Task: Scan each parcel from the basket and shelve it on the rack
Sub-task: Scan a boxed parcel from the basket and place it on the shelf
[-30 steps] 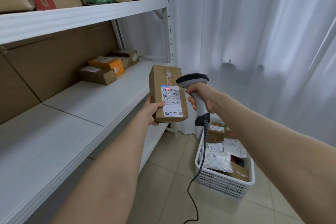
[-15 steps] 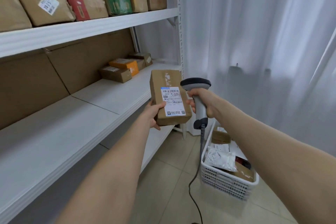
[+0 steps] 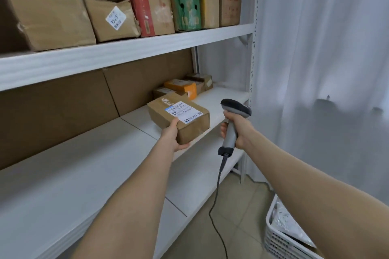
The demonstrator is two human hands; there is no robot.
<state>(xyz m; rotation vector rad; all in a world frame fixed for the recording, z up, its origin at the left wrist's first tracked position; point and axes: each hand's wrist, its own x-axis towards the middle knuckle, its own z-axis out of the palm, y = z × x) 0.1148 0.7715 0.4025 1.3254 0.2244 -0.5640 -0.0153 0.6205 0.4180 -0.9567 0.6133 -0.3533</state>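
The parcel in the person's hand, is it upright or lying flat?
Lying flat: the parcel has its label facing up; the left hand grips its near end over the shelf.

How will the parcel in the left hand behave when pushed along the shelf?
Probably stiff: the parcel shows square edges though the left hand grips only one end. Likely light, since one hand carries it. Being flat and low, it should slide on the smooth shelf, not tip.

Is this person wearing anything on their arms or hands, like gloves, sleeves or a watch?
Nothing that shows. The left forearm and right forearm are bare to the picture's edge, with no sleeve in view. The left hand and right hand have no gloves, the wrists carry no watch or band, and no ring shows on the visible fingers.
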